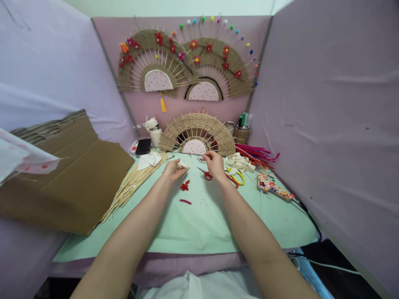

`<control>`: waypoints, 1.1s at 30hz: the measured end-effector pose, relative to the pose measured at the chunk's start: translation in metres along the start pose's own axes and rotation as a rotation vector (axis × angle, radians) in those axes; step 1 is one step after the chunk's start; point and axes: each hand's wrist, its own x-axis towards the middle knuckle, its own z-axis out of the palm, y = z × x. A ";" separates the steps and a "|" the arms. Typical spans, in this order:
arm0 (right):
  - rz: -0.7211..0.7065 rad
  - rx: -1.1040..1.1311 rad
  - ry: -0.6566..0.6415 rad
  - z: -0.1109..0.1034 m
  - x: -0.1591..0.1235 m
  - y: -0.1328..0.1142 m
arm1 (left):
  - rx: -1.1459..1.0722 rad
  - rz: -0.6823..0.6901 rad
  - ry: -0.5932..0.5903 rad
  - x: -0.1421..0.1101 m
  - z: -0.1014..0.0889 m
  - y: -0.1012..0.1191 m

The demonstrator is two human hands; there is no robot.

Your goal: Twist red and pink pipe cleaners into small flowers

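My left hand [173, 171] is closed around a small off-white piece [182, 165], whose kind I cannot make out. To its right, my right hand [214, 165] has its fingertips pinched together near the fan's lower edge; whatever they hold is too small to name. The twine-wrapped fan [199, 120], with thin sticks and a pink-dotted white centre, stands just beyond both hands. Below the left hand lie a red pipe-cleaner flower [185, 185] and a short dark-red pipe-cleaner piece [185, 202]. Red-handled scissors [208, 176] rest beside my right hand.
Thin sticks [132, 182] and cardboard [62, 178] lie left. On the right are yellow-handled scissors [239, 177], off-white strips [240, 162], pipe cleaners [257, 151] and a floral glue gun [274, 187] with a cord. A white bottle [153, 132] and pen holder [242, 134] stand behind.
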 end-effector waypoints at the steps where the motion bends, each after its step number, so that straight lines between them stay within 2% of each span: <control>1: -0.013 0.002 -0.007 0.000 -0.001 -0.001 | 0.072 0.008 0.002 -0.002 -0.004 0.000; 4: -0.018 0.056 -0.038 0.003 -0.002 -0.003 | 0.220 0.132 -0.006 -0.011 -0.015 -0.003; 7: 0.012 0.182 -0.060 0.009 -0.003 -0.003 | 0.314 0.353 -0.107 -0.022 -0.021 -0.017; 10: 0.015 0.246 -0.070 0.018 -0.008 -0.003 | 0.361 0.423 -0.227 -0.030 -0.019 -0.034; 13: -0.002 0.244 -0.112 0.028 -0.017 -0.006 | 0.194 0.434 -0.270 -0.033 -0.016 -0.043; 18: -0.025 0.246 -0.174 0.039 -0.029 -0.011 | 0.009 0.414 -0.241 -0.032 -0.019 -0.038; 33: -0.032 0.196 -0.212 0.040 -0.030 -0.011 | -0.010 0.411 -0.230 -0.031 -0.025 -0.031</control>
